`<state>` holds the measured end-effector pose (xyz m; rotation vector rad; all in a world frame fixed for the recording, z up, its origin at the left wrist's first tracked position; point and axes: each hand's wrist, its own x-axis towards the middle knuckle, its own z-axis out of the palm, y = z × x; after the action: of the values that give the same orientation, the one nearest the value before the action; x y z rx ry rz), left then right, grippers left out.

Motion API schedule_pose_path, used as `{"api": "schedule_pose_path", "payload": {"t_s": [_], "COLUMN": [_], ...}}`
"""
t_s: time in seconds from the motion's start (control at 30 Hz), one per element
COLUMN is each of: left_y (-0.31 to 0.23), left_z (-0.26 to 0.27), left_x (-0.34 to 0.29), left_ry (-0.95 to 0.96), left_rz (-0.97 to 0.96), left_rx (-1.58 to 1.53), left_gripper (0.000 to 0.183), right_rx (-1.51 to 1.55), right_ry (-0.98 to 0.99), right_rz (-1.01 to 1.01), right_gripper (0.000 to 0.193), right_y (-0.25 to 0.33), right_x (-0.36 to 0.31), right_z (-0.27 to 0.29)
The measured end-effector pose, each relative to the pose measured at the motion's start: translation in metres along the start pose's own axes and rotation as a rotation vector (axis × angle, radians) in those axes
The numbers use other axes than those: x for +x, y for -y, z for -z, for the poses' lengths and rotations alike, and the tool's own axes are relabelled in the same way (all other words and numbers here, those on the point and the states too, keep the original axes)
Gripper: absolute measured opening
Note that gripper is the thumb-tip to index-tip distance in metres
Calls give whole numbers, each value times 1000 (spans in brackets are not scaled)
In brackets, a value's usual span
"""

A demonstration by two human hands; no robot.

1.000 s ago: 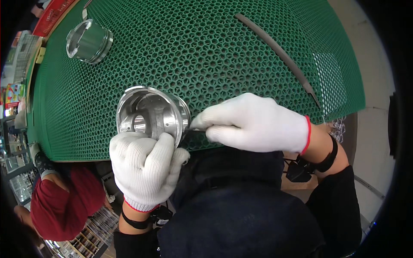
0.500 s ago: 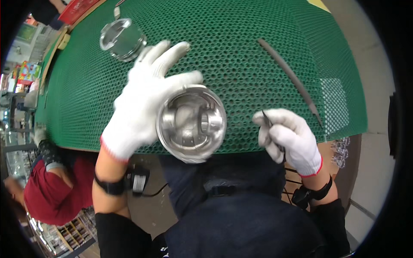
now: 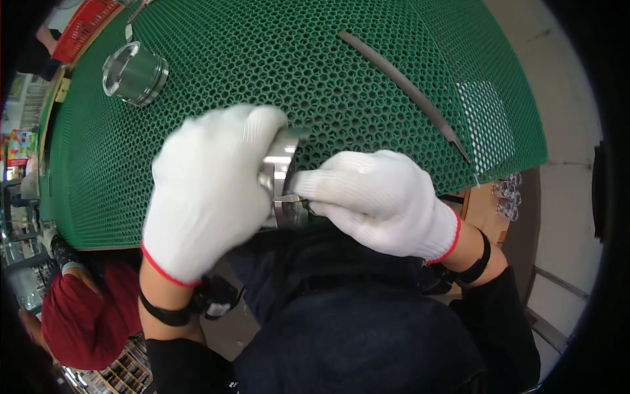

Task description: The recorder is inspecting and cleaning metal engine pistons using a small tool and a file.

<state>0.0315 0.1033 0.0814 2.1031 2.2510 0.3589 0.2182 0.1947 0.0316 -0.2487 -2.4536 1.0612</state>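
Observation:
My left hand (image 3: 213, 190), in a white knit glove, is closed around a shiny metal piston (image 3: 283, 157). The piston is tilted onto its side, and the glove covers much of it. My right hand (image 3: 384, 203), gloved too, pinches a small blade-like tool (image 3: 289, 198) whose flat metal tip lies against the piston's side. The rest of that tool is hidden in the fingers. On the green mat beyond my right hand lies a long grey file (image 3: 407, 85). A second piston (image 3: 134, 73) rests at the far left of the mat.
A green honeycomb mat (image 3: 262, 59) covers the table. A red basket (image 3: 82, 29) is at the far left corner. Several clear ring-like pieces (image 3: 507, 197) are by the right edge. A co-worker in a red shirt (image 3: 85, 322) is at the left.
My right hand has moved left, bringing the tool onto the piston. The left hand has turned the piston from facing up onto its side. My view has shifted slightly.

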Motion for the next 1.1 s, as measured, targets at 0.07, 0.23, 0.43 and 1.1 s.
{"api": "schedule_pose_path", "payload": {"t_s": [0.07,0.23,0.43,1.1], "left_y": [6,15,38,78], "left_z": [7,16,0,-35], "left_x": [18,50,-2,-63], "left_ry": [154,407,110,-198], "left_rz": [26,91,-43,93], "left_rx": [14,75,-124,-542], "left_gripper": [25,25,35,64], "right_rx": [-154,-516,-316,1045], "right_ry": [26,167,657,276], "right_rz": [53,191,36,-756], "right_gripper": [21,21,19,37], "right_y": [2,4,13,14], "right_x": [5,5,3,-33], "right_z": [7,19,36,25]}}
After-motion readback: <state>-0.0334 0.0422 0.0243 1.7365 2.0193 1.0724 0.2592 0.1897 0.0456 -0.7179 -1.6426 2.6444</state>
